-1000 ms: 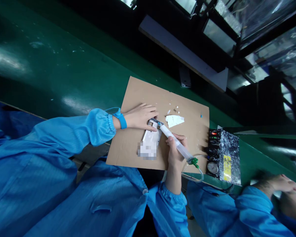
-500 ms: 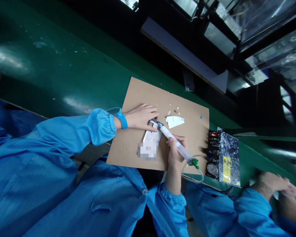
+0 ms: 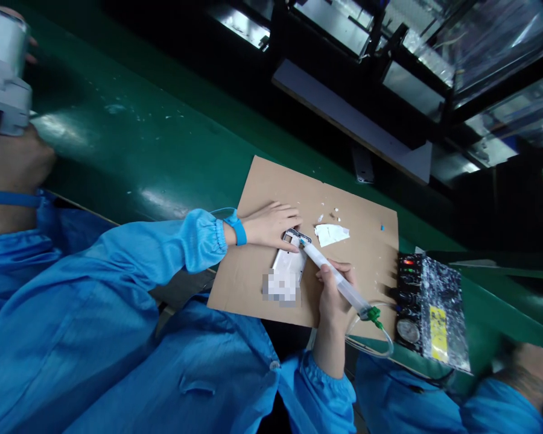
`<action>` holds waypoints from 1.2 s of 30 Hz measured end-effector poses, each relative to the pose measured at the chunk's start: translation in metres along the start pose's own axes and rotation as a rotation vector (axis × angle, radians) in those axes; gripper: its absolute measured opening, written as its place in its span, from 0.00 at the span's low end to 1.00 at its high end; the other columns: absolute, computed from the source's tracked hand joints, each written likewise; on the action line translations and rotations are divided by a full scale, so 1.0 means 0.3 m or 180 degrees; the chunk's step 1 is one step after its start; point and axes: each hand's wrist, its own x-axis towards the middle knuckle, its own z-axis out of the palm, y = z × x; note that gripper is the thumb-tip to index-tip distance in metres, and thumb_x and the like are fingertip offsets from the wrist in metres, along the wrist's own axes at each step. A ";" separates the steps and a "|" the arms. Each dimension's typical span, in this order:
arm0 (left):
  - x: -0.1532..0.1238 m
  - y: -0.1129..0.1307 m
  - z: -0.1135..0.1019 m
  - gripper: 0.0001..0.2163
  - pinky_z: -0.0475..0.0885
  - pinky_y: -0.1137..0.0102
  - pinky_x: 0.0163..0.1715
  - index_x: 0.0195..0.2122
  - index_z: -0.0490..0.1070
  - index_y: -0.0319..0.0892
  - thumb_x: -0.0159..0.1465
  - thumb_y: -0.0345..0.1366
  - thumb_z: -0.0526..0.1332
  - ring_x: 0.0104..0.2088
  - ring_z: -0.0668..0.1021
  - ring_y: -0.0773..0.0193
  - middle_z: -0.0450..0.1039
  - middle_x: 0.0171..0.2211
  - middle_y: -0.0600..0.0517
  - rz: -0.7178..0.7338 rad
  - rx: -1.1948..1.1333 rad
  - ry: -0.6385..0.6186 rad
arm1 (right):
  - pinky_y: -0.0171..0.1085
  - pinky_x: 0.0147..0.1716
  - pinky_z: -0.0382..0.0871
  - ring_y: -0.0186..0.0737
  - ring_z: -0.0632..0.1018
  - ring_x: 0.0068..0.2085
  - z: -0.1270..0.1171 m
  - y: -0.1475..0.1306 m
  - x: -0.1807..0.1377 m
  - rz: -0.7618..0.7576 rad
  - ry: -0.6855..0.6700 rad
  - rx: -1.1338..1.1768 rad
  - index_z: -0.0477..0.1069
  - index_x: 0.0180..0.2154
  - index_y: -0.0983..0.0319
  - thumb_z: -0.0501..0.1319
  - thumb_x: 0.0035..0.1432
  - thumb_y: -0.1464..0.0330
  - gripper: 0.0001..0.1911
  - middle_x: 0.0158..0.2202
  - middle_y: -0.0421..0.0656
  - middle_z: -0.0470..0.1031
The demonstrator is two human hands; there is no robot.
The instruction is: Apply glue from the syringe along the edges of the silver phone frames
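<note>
My left hand point(image 3: 274, 226) rests at the upper end of a phone frame point(image 3: 289, 265), its thumb and fingers gripping the top corner. The frame is pale inside with a dark top edge, and its lower part is blurred out by a pixelated patch. In my right hand point(image 3: 335, 292) is a clear dispensing syringe point(image 3: 344, 285), tilted, with its tip at the top of the frame. Whether the tip touches the frame I cannot tell. A green fitting point(image 3: 371, 316) caps the syringe's rear end and joins a clear tube point(image 3: 387, 349). Beneath the frame lies a cardboard sheet point(image 3: 235, 271).
A crumpled white paper point(image 3: 332, 234) and small white crumbs point(image 3: 336, 210) lie on the cardboard. To the right stands a dispenser box point(image 3: 434, 307) with a gauge. A dark phone-like slab point(image 3: 362, 164) lies behind. Co-workers' arms point(image 3: 520, 374) show at both sides.
The whole scene has shifted slightly right and down in view. At the far left a co-worker's hand with a grey-white device has appeared. My hands keep their places on frame and syringe.
</note>
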 end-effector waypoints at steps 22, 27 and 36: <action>0.003 -0.007 0.006 0.21 0.65 0.57 0.51 0.48 0.74 0.44 0.71 0.59 0.67 0.52 0.78 0.50 0.79 0.51 0.46 -0.0005 -0.0031 0.0037 | 0.38 0.29 0.72 0.42 0.80 0.26 0.010 -0.024 0.003 0.0078 -0.0003 0.0278 0.78 0.36 0.60 0.80 0.55 0.49 0.23 0.26 0.39 0.80; 0.002 -0.002 0.003 0.21 0.65 0.57 0.51 0.48 0.74 0.44 0.72 0.58 0.66 0.52 0.78 0.50 0.79 0.52 0.46 -0.0019 -0.0039 -0.0004 | 0.38 0.28 0.73 0.42 0.80 0.25 0.010 -0.023 0.004 0.0089 0.0023 0.0252 0.78 0.36 0.59 0.80 0.54 0.49 0.23 0.25 0.39 0.80; 0.002 -0.006 0.010 0.20 0.65 0.58 0.51 0.47 0.74 0.44 0.71 0.57 0.68 0.51 0.78 0.50 0.79 0.51 0.46 0.0007 -0.0040 0.0061 | 0.40 0.29 0.74 0.45 0.81 0.27 0.005 -0.014 0.004 0.0024 0.0027 -0.0069 0.77 0.37 0.60 0.77 0.56 0.45 0.26 0.27 0.42 0.81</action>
